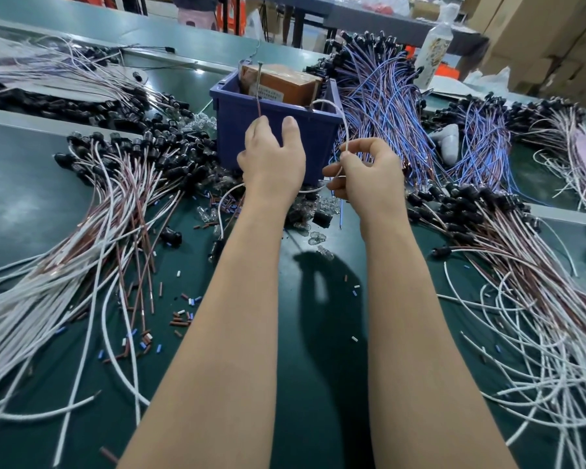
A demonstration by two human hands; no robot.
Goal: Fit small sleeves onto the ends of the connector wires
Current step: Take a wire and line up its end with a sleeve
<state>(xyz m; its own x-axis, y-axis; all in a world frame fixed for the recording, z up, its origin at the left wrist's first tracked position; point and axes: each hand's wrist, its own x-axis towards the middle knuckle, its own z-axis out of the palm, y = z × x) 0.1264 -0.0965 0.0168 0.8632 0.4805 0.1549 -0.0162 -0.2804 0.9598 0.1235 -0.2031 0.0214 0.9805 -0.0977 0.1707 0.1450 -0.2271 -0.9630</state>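
Note:
My left hand (270,157) is raised in front of the blue bin (247,126) and pinches a thin brown wire (258,103) that stands upright, its tip near the bin's rim. My right hand (366,174) pinches a white wire (345,130) that arcs up and over toward the bin. The white wire's lower part loops down under my left forearm to a black connector (217,248) on the mat. Small brown, white and blue sleeves (180,319) lie scattered on the green mat.
Heaps of white-and-brown connector wires (109,211) lie on the left, and more such wires (521,299) spread on the right. Blue-and-brown wire bundles (383,106) lie behind the bin. A brown box (281,82) sits in the bin. A plastic bottle (433,52) stands far right.

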